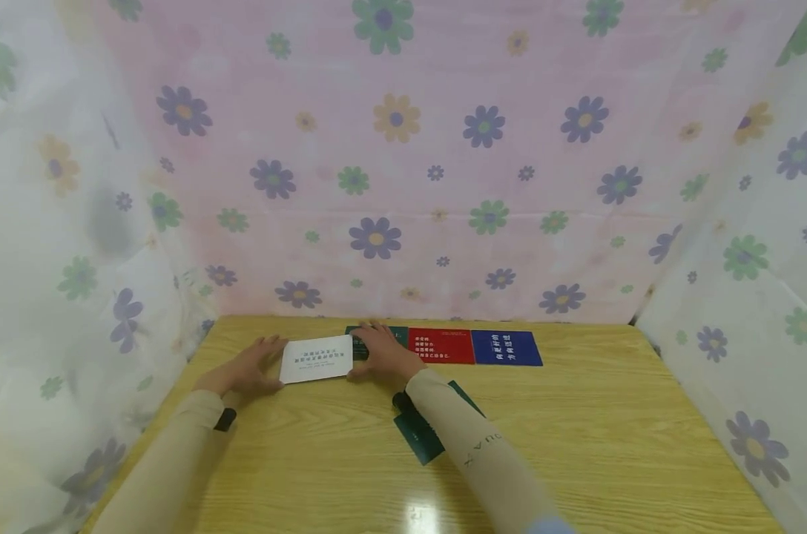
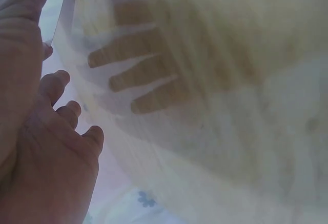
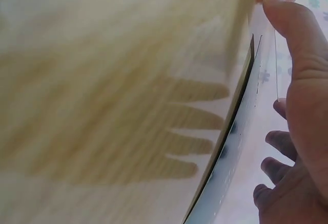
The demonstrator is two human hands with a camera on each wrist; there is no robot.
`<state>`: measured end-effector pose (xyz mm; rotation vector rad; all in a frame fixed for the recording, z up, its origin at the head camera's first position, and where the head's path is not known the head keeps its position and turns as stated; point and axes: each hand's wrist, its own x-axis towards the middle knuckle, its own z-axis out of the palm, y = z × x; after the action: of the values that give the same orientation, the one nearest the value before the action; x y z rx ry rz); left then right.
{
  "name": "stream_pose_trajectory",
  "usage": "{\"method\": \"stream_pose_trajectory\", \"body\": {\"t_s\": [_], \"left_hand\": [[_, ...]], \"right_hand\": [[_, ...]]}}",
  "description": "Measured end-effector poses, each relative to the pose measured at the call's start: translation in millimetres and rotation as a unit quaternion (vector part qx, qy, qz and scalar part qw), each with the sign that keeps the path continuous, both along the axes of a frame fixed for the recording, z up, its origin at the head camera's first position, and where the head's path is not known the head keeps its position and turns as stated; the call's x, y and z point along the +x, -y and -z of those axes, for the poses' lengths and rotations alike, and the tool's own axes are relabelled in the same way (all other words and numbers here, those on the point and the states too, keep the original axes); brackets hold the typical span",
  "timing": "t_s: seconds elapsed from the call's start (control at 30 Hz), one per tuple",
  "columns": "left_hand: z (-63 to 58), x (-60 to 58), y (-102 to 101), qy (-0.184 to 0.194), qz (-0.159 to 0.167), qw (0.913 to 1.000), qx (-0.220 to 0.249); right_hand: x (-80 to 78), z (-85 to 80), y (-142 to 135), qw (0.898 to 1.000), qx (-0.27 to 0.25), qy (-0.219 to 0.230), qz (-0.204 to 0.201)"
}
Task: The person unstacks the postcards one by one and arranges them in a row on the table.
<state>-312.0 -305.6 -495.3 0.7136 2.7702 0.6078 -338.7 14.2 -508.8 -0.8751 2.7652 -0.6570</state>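
A white card (image 1: pixel 317 359) with small printed writing is held between both hands, close above the far left part of the table. My left hand (image 1: pixel 246 367) pinches its left short edge between thumb and fingers. On the opposite short edge, my right hand (image 1: pixel 385 356) grips the card the same way, partly covering a dark green card (image 1: pixel 402 336) that lies behind it. The left wrist view shows the held card only as a thin edge beside the thumb (image 2: pixel 23 34). From the right wrist, the right thumb (image 3: pixel 302 34) shows at the card's thin edge.
A red card (image 1: pixel 443 347) and a blue card (image 1: pixel 510 348) lie in a row with the green one along the wooden table's (image 1: pixel 577 445) far edge. Dark green cards (image 1: pixel 420 439) lie partly hidden under the right forearm. Flowered curtains (image 1: pixel 403 170) surround the table.
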Motion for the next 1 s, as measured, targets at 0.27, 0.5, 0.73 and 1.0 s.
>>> {"method": "stream_pose_trajectory", "body": {"t_s": [0.27, 0.5, 0.73, 1.0], "left_hand": [[-2.5, -22.9, 9.8, 0.008, 0.001, 0.9991, -0.041], [-4.0, -42.5, 14.0, -0.007, 0.005, 0.9977, -0.067], [-8.6, -54.7, 16.1, -0.019, 0.017, 0.9966, -0.079], [-12.2, -63.0, 18.7, 0.000, 0.013, 0.9951, -0.098]], "right_hand": [[-16.2, 0.3, 11.3, 1.000, 0.016, -0.003, 0.001], [-23.5, 2.7, 17.4, 1.000, 0.017, -0.013, 0.007], [-28.1, 3.4, 24.9, 0.999, 0.031, -0.015, 0.025], [-30.1, 3.3, 33.2, 0.997, 0.054, -0.024, 0.042]]}}
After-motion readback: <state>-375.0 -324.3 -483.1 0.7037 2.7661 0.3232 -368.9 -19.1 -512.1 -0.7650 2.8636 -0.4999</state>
